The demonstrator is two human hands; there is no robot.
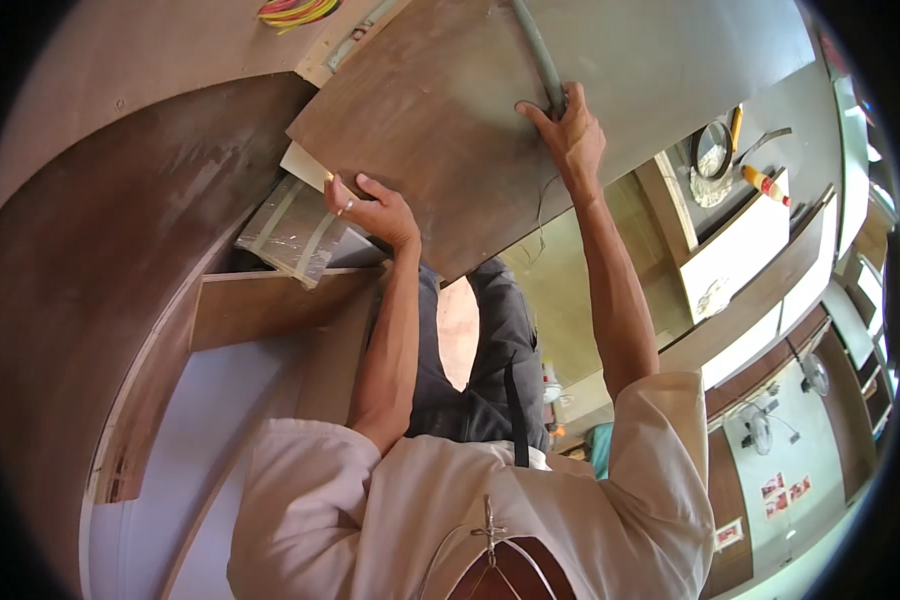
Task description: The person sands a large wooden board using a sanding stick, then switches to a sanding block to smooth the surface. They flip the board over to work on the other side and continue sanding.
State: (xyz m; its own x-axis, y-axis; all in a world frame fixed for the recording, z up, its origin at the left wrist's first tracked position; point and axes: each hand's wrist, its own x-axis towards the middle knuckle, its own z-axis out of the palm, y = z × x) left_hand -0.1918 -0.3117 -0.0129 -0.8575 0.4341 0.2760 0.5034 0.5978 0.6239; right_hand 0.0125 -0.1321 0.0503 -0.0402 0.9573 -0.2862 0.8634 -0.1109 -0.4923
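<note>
A large brown wooden panel (435,157) lies tilted in front of me, its corner edge over my legs. My left hand (379,210), with a ring on one finger, is at the panel's left edge, fingers bent up; whether it grips the edge I cannot tell. My right hand (574,135) is around the lower end of a grey flexible tube (541,56), thumb spread out on the panel side. A thin dark wire (541,214) hangs at the panel's lower edge. Below my left hand is a wrapped, taped packet (289,225).
Curved wooden partition (150,187) and an open wooden compartment (285,300) are at left. Red and yellow wires (296,11) lie at the top. At right are a tape roll (712,150), a bottle (766,186), white-faced boards (739,251) and a fan (757,431).
</note>
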